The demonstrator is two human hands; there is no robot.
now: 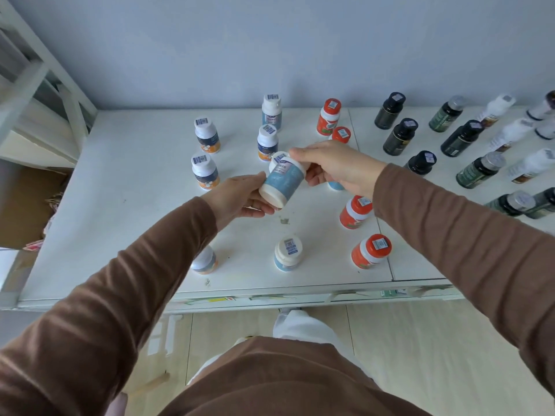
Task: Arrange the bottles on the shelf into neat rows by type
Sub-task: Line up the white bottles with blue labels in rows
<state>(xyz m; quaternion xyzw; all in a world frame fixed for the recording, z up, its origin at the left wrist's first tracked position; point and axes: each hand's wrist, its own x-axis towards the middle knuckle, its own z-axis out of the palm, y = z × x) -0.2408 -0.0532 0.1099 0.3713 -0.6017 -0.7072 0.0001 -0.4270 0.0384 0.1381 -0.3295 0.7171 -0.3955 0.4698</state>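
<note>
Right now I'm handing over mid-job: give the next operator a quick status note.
Left hand grips the base of a light blue bottle, and right hand holds its cap end; it is tilted above the shelf.
Done: dark bottles stand in rows at right.
Roughly lined up: orange bottles and navy-and-orange bottles.
Left: set the held bottle down with the light blue ones, such as the near one, and straighten the rows.

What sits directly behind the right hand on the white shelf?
Behind the right hand an orange-capped bottle shows only its cap, and a pale blue bottle's base peeks out below the fingers. Their bodies and labels are covered by the hand.
</note>
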